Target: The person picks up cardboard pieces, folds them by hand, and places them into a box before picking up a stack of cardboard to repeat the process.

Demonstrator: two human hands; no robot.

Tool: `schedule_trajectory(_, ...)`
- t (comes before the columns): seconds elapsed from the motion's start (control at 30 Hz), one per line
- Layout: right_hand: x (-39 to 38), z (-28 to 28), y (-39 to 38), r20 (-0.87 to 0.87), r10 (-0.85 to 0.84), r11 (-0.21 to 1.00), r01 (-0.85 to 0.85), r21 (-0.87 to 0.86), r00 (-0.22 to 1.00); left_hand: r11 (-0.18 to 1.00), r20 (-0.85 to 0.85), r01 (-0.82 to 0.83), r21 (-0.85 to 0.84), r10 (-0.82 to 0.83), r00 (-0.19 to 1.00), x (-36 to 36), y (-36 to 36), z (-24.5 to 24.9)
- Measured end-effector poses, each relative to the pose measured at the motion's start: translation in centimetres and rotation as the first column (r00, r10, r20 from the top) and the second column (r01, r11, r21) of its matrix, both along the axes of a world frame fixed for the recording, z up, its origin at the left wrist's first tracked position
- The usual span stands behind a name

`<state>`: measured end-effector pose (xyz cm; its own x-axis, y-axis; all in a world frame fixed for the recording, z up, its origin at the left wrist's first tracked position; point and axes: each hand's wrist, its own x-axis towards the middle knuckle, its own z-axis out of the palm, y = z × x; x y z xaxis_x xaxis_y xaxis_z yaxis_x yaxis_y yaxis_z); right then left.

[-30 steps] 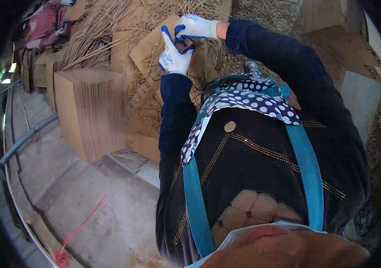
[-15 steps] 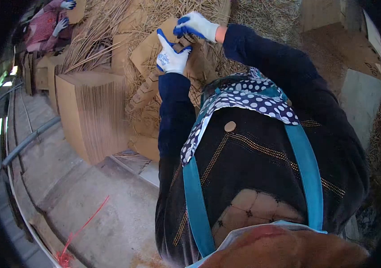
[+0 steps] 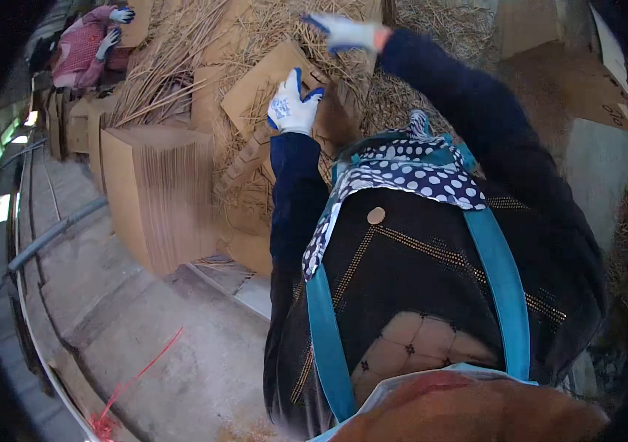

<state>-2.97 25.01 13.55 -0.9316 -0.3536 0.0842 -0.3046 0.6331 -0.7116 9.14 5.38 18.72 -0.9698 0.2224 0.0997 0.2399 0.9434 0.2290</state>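
My left hand [image 3: 294,107], in a white and blue work glove, is over a brown cardboard sheet [image 3: 251,92]. Its thumb and index finger are spread, and nothing shows between them; the other fingers are partly hidden. Up and to the right, my right hand [image 3: 345,34] wears a matching glove and is blurred by motion. Its fingers point left, apart from the thumb, over loose straw-like strips [image 3: 314,62]. Notched cardboard pieces [image 3: 244,166] lie below my left hand.
A tall stack of cardboard sheets [image 3: 170,195] stands at the left. Long thin strips [image 3: 170,62] are piled behind it. Another person's gloved hand [image 3: 109,43] shows at upper left. A metal pipe [image 3: 60,232] and red string [image 3: 141,376] are at lower left.
My right hand has moved up and away from my left hand. The small brown piece that was between them no longer shows. My left hand appears slightly lower and farther right.
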Motion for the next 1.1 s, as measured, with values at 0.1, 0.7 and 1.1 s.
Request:
schedule_trajectory(0.1,5.2,-5.5,-1.9,0.079,0.274,0.926,-0.24,-0.292,0.958,0.994,-0.074,0.009,-0.109,-0.018,0.997,-0.4,0.4,0.5)
schedule_trajectory(0.7,13.4,6.5,-0.3,-0.06,0.219,0.765,-0.21,-0.609,0.974,0.9,0.108,0.429,0.084,-0.436,0.894,-0.5,0.8,11.0)
schedule_trajectory(1.1,22.1,8.4,23.7,0.493,-0.439,-0.338,0.37,-0.865,0.751,0.774,-0.396,0.63,0.06,-0.56,0.727,0.1,5.2,12.4)
